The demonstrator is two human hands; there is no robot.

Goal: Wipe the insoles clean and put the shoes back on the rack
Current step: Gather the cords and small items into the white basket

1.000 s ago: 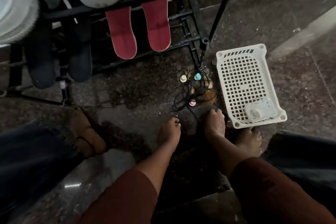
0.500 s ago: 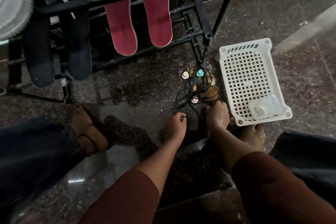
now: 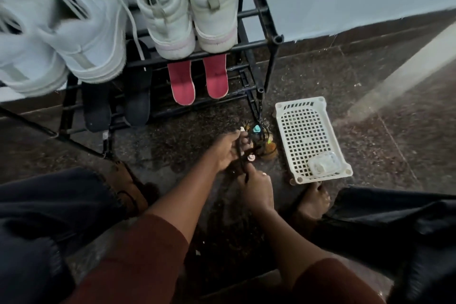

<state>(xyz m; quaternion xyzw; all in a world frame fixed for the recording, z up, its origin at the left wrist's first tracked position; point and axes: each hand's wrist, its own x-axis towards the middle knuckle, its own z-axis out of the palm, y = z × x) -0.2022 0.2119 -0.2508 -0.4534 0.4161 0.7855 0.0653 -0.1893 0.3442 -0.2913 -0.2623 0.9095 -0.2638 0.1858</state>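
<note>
Two red insoles (image 3: 181,83) and two dark insoles (image 3: 96,106) lean on the lower bars of a black metal rack (image 3: 256,44). A pair of white sneakers (image 3: 170,17) stands on the top shelf, with larger white shoes (image 3: 61,29) blurred at the left. On the floor by the rack's foot lies a tangle of dark cords with small coloured beads (image 3: 257,134). My left hand (image 3: 225,149) grips cords at the pile's near edge. My right hand (image 3: 256,189), just below it, pinches a dark strand that runs up to the left hand.
A white perforated plastic basket (image 3: 283,118) lies on the dark stone floor right of the pile, a small clear container (image 3: 320,166) in its near corner. My bare feet (image 3: 313,202) flank my arms. A pale wall stands behind the rack.
The view has tilted up, bringing the top-shelf sneakers into sight. My left hand moved forward onto the cord pile; both hands now hold dark strands.
</note>
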